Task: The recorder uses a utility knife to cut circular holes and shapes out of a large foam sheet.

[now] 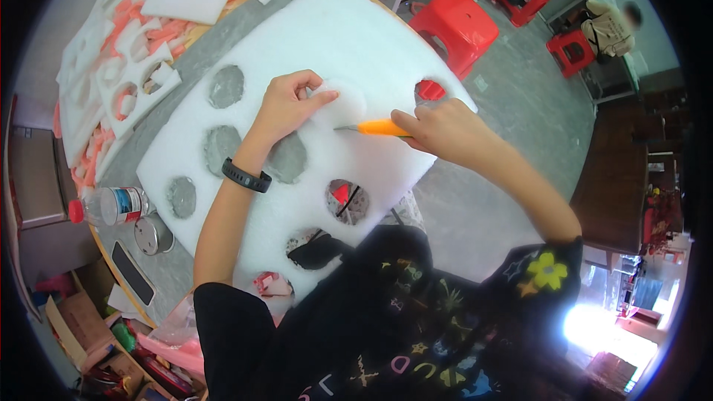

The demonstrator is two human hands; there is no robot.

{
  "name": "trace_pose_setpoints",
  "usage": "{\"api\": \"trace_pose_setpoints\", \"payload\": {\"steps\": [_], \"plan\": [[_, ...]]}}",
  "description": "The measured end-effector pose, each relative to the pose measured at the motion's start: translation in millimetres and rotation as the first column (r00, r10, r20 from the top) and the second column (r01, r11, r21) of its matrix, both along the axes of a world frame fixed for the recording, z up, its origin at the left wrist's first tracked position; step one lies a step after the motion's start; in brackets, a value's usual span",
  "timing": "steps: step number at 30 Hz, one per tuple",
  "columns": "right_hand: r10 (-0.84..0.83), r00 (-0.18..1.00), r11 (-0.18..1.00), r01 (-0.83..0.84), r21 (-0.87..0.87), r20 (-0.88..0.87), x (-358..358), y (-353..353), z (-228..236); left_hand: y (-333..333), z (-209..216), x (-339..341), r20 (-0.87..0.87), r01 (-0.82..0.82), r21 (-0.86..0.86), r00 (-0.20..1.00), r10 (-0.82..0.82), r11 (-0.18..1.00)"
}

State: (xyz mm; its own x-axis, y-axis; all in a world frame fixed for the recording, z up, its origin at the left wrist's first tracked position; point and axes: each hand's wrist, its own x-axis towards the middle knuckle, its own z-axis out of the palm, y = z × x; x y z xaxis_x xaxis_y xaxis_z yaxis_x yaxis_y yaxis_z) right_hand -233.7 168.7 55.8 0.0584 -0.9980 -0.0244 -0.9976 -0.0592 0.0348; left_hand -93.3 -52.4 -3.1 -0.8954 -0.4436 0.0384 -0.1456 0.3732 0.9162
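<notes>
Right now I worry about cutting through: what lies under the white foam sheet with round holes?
Through the white foam sheet's holes, the grey round table and a red stool show; elsewhere foam hides everything.
</notes>
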Motion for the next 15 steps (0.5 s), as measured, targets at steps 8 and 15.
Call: {"api": "trace_pose_setpoints", "payload": {"steps": [8,15], "plan": [[-0.063,0.99,0.997,0.056,-0.059,-0.124,25,12,-17,4,-7,-1,-0.137,-0.014,0.117,0.99,0.03,0.993],[-0.076,0.994,0.996,0.072,-0.051,-0.082,17,14,-3,-2,-7,-1,-0.109,-0.01,0.111,0.994,0.022,0.994]]}}
